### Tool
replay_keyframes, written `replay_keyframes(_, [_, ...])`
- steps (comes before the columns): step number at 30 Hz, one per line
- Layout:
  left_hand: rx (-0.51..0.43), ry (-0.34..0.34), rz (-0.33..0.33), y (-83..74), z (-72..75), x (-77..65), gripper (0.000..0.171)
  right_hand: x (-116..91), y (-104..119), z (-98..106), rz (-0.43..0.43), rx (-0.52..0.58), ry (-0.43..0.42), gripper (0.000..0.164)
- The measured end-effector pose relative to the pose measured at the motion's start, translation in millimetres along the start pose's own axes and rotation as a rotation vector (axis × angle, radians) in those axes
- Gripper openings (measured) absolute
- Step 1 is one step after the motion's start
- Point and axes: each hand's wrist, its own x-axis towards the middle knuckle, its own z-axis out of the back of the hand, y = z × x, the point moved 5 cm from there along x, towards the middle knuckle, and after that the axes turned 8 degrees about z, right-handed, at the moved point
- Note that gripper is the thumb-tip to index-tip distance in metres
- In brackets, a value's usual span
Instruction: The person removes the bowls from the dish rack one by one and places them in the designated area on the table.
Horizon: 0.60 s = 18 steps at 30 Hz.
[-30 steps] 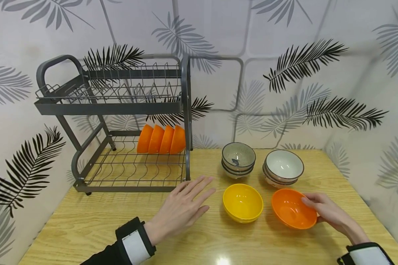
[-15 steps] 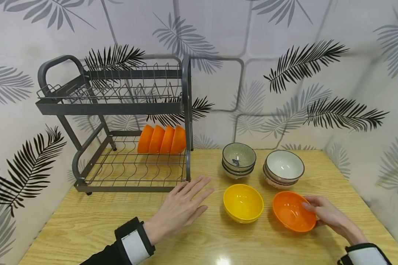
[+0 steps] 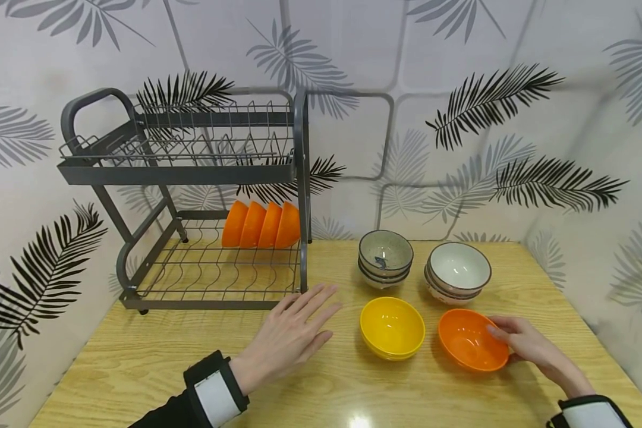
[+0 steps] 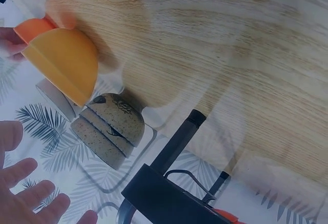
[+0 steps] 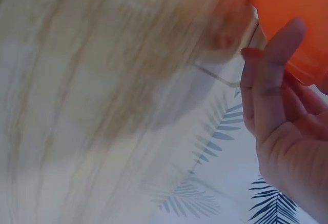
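My right hand pinches the right rim of an orange bowl, thumb inside and fingers under the outer wall. In the right wrist view the same fingers bend against the orange bowl; whether it touches the table I cannot tell. My left hand is held palm down with straight, spread fingers, beside the dish rack's front right corner, holding nothing. Between the hands stands a small stack of yellow bowls. Several orange bowls lean on edge in a row on the lower tier of the grey dish rack.
Behind the yellow stack are a stack of speckled grey bowls and, to its right, a stack of white-lined bowls. The rack's upper wire tier overhangs the lower one. A leaf-patterned cloth backs the wooden table.
The orange bowl in my right hand has dipped slightly toward me and come back a little. My left hand has drifted slightly left, fingers still spread.
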Motion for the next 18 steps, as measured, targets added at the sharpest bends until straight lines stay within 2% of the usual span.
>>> replay_keyframes(3, [-0.014,0.004,0.013,2.1,0.2,-0.1,0.049,-2.7,5.6,4.1,0.031,-0.095,-0.072,0.055])
replay_keyframes(9, [-0.047,0.017,0.077,8.5,0.6,0.5,0.046,-11.3,23.1,7.5,0.130,-0.291,-0.282,0.058])
replay_keyframes(14, [-0.106,0.020,0.144,16.4,3.0,1.7,0.042,-17.8,35.5,5.3,0.164,-0.312,-0.381,0.058])
replay_keyframes(18, [-0.198,0.030,0.217,25.5,5.7,2.2,0.043,-24.5,46.5,2.8,0.224,-0.314,-0.472,0.054])
